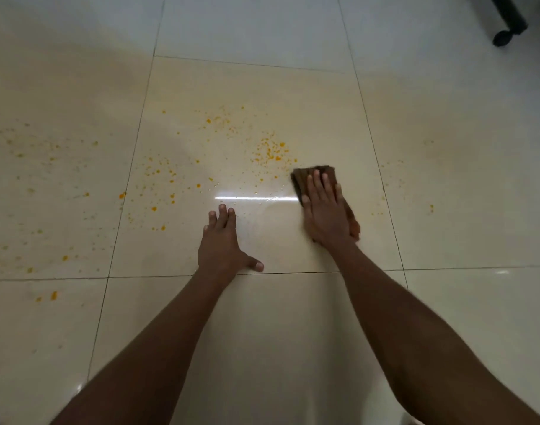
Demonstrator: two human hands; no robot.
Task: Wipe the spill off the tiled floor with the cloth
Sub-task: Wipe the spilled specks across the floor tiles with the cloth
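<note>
right hand (325, 210) flat, fingers straight, pressing cloth (305, 180), mostly hidden beneath | left hand (222, 243) left of cloth, splayed on floor (277, 332) | spill (270, 150) just beyond cloth

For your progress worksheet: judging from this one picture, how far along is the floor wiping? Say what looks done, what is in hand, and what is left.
Done: the tile patch beside the left hand looks free of orange. In hand: the right hand presses flat on the brown cloth, at the edge of the orange splatter. Left: most of it, with spots across the middle tile and the tile to the left.
</note>
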